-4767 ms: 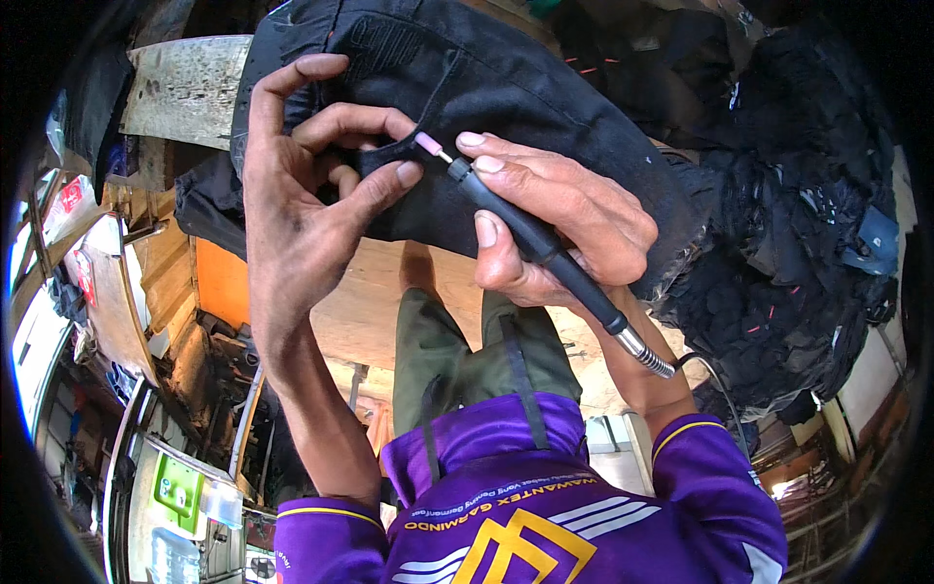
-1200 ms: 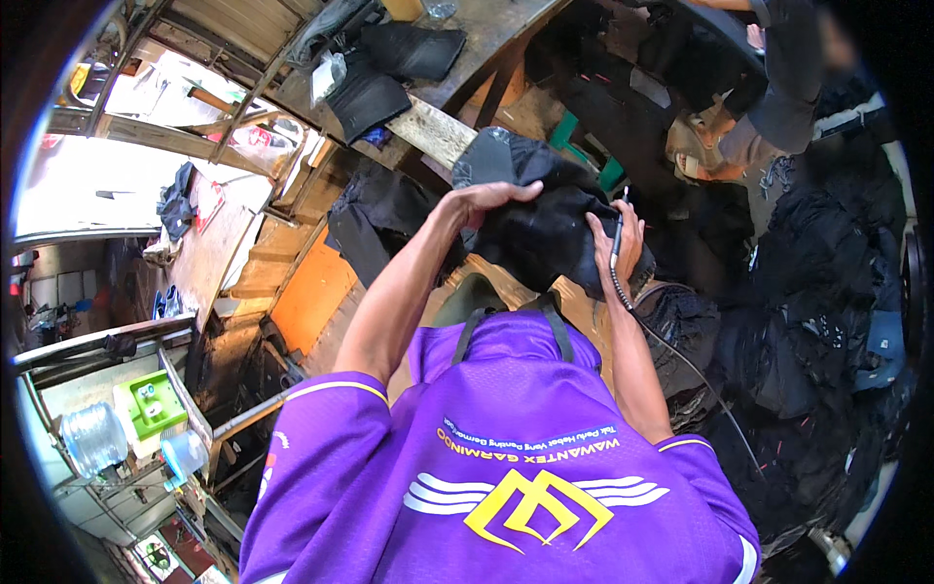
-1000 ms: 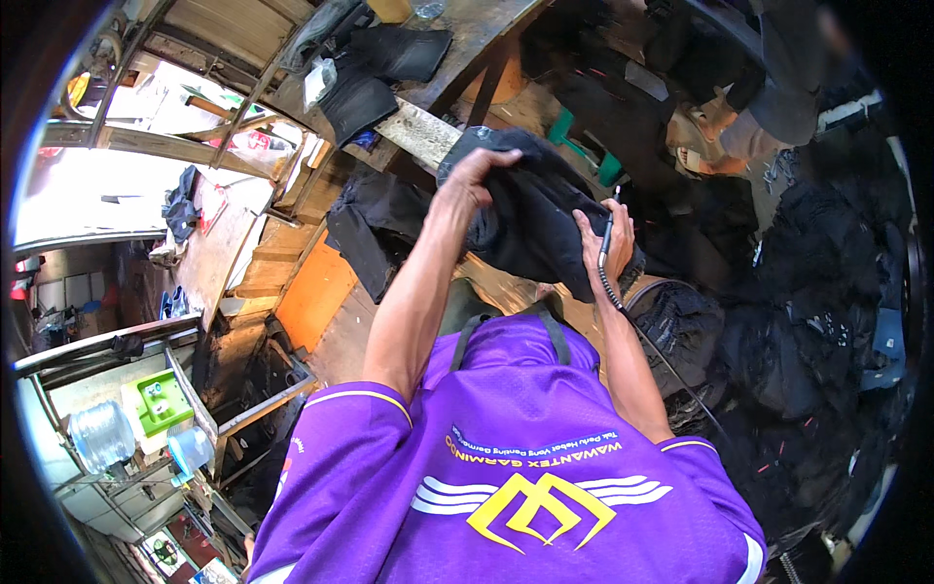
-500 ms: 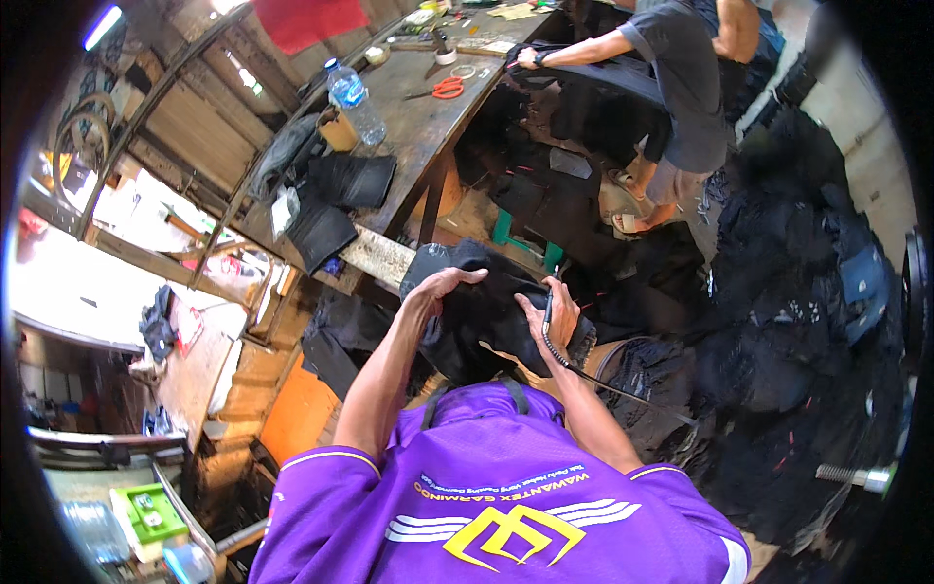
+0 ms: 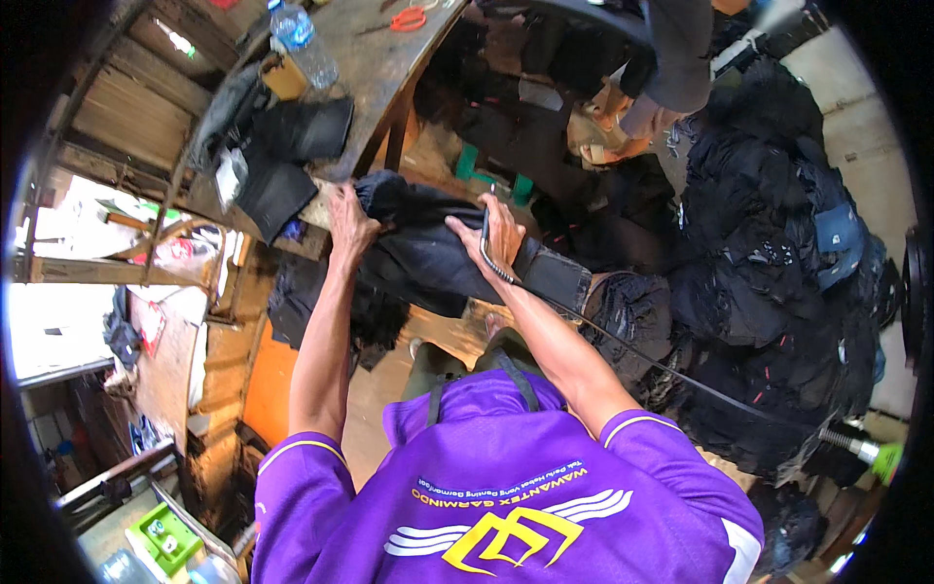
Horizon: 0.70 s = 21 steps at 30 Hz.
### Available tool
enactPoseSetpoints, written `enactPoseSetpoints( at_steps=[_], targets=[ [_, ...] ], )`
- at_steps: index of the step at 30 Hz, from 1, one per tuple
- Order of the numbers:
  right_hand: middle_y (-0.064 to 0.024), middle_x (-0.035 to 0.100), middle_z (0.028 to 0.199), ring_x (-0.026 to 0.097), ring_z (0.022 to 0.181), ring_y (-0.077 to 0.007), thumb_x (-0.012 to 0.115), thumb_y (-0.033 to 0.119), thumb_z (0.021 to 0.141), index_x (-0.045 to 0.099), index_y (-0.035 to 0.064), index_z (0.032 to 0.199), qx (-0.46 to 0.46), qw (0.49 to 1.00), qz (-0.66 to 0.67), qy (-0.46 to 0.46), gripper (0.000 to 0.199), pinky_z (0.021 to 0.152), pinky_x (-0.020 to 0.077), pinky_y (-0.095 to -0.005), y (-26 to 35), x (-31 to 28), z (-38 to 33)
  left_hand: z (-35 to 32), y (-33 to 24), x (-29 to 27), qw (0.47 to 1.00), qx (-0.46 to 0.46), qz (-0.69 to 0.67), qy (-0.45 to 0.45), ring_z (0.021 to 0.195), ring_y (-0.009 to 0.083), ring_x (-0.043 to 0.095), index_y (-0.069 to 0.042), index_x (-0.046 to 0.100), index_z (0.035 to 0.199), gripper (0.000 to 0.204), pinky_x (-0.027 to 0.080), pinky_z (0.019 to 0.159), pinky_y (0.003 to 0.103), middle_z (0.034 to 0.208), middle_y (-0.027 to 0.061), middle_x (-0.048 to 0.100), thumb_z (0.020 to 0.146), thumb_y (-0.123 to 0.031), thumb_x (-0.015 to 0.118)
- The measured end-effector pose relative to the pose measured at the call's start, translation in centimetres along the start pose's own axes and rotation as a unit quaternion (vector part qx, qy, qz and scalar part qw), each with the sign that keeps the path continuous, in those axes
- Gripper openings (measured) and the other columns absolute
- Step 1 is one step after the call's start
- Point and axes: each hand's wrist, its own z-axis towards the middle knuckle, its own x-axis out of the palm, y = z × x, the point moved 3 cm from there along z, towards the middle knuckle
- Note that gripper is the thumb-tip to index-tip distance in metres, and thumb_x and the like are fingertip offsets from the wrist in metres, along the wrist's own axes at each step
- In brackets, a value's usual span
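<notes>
A piece of black denim-like garment (image 5: pixel 418 258) stretches between my two hands, its left end over the end of a pale worn board (image 5: pixel 319 206). My left hand (image 5: pixel 352 219) is closed at the garment's left end, fingers partly hidden. My right hand (image 5: pixel 498 238) is closed around a slim pen-like handpiece (image 5: pixel 485 222), and its thumb reaches over the cloth. A black flexible cable (image 5: pixel 623 352) runs from the handpiece along my right forearm to a threaded green fitting (image 5: pixel 880 457) at the far right. The handpiece's tip points away from me.
A wooden table (image 5: pixel 375 73) at the upper left bears a water bottle (image 5: pixel 304 44), orange-handled scissors (image 5: pixel 407 19) and folded black cloth (image 5: pixel 304 128). Heaped dark garments (image 5: pixel 759 214) fill the right side. A co-worker (image 5: pixel 676 58) sits beyond a green stool (image 5: pixel 486 173).
My view has shifted, and the table sits higher and further left in it. My left hand has moved left, away from the right, and the garment is more drawn out between them.
</notes>
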Motion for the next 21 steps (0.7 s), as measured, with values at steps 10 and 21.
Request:
enactPoseSetpoints(
  at_steps=[10,21],
  targets=[
    [-0.018,0.082,0.111,0.078,0.117,-0.0392,0.074,0.007,0.102,0.081,0.0007,0.107,-0.228,0.945,0.22,0.082,0.011,0.113,0.0555,-0.0502,-2.2,-3.1,-0.6,-7.7,-1.3,6.7,0.984,0.176,0.0,-0.022,0.171,0.042,0.007,-0.035,0.077,0.139,0.055,0.001,0.135,0.064,0.186,0.014,0.019,0.089,-0.057,0.081],
    [-0.0222,0.082,0.104,0.083,0.105,-0.0373,0.081,0.004,0.086,0.078,-0.0065,0.109,-0.341,0.909,0.169,0.169,0.025,0.102,0.0654,-0.0481,-2.8,-0.6,0.2,-3.3,1.1,8.8,0.967,0.244,0.01,0.072,0.172,0.0369,0.009,-0.044,0.073,0.145,0.085,-0.003,0.137,0.063,0.186,0.0109,0.017,0.07,-0.08,0.084]
  ],
)
